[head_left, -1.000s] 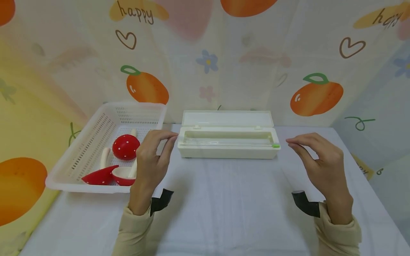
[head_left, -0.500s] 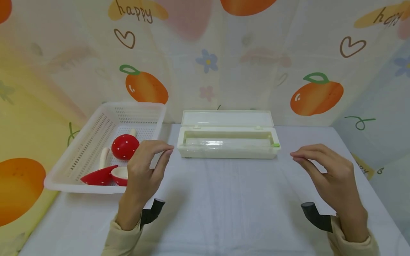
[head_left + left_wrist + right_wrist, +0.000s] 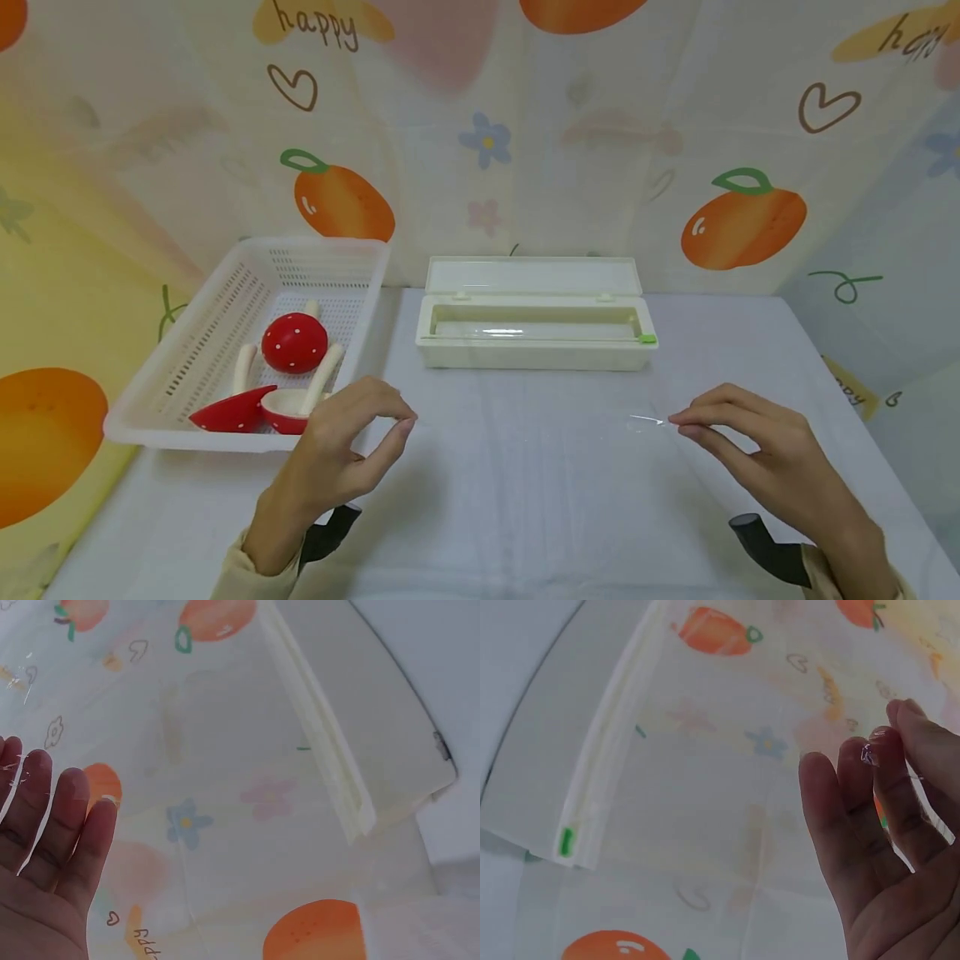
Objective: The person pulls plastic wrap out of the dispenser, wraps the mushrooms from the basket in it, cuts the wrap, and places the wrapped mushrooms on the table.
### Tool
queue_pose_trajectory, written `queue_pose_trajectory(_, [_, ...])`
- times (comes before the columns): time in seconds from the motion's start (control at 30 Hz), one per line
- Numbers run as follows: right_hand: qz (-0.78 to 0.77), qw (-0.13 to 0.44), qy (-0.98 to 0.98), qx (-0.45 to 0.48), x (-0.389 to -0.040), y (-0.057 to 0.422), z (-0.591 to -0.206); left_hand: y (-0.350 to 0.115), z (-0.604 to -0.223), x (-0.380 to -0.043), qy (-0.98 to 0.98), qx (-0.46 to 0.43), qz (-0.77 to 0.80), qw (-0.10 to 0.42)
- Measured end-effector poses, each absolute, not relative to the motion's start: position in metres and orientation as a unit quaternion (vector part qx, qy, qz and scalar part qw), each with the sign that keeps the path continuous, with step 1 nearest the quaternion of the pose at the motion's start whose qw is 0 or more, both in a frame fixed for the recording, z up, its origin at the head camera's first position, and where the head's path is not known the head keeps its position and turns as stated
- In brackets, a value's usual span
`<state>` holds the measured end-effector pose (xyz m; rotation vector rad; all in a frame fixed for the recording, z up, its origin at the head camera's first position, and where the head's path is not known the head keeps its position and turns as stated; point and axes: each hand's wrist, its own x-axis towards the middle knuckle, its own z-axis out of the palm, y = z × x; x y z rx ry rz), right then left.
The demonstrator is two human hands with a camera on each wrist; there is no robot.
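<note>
Clear cling film (image 3: 648,419) stretches between my hands, visible mostly as glints. My left hand (image 3: 337,462) pinches one corner between thumb and forefinger, in front of the basket. At the right, my right hand (image 3: 772,467) pinches the other corner, where crumpled film shines at the fingertips in the right wrist view. Behind them stands a cream cling film dispenser (image 3: 536,358), its lid (image 3: 532,277) raised. A green slider (image 3: 647,338) sits at the right end of its front edge. Film lies over several fingers (image 3: 71,799) in the left wrist view.
A white perforated basket (image 3: 198,440) stands at the left, close to my left forearm. Inside lie red, white-dotted utensils with white handles, among them a round-headed one (image 3: 294,342). A printed cloth (image 3: 570,167) hangs behind the white-covered table (image 3: 525,500).
Both hands have come down and back from the dispenser toward the body, still pinching the film. The film across the dispenser's opening has dropped from a raised sheet to little more than a glint.
</note>
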<state>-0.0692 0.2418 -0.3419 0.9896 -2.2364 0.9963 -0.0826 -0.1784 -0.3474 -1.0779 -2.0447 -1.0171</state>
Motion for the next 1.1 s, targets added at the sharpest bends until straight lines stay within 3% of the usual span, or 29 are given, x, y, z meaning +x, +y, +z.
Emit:
queue_pose_trajectory(0.2, [0.381, 0.194, -0.814, 0.391, -0.060, 0.249, -0.355, -0.182, -0.358, -0.071, -0.788, -0.404, -0.375, 0.273])
queue_pose_trajectory(0.5, [0.429, 0.203, -0.772, 0.423, -0.055, 0.249, -0.360, -0.181, -0.365, -0.066, -0.758, -0.422, -0.385, 0.316])
queue_pose_trajectory(0.63, [0.425, 0.162, -0.788, 0.414, -0.051, 0.252, -0.362, -0.181, -0.367, -0.064, -0.756, -0.430, -0.383, 0.313])
queue_pose_trajectory(0.83, [0.398, 0.060, -0.837, 0.372, -0.043, 0.252, -0.373, -0.183, -0.374, -0.061, -0.777, -0.436, -0.376, 0.254])
queue_pose_trajectory(1.1, [0.332, 0.000, -0.879, 0.341, -0.044, 0.248, -0.406, -0.179, -0.386, -0.057, -0.837, -0.407, -0.345, 0.122])
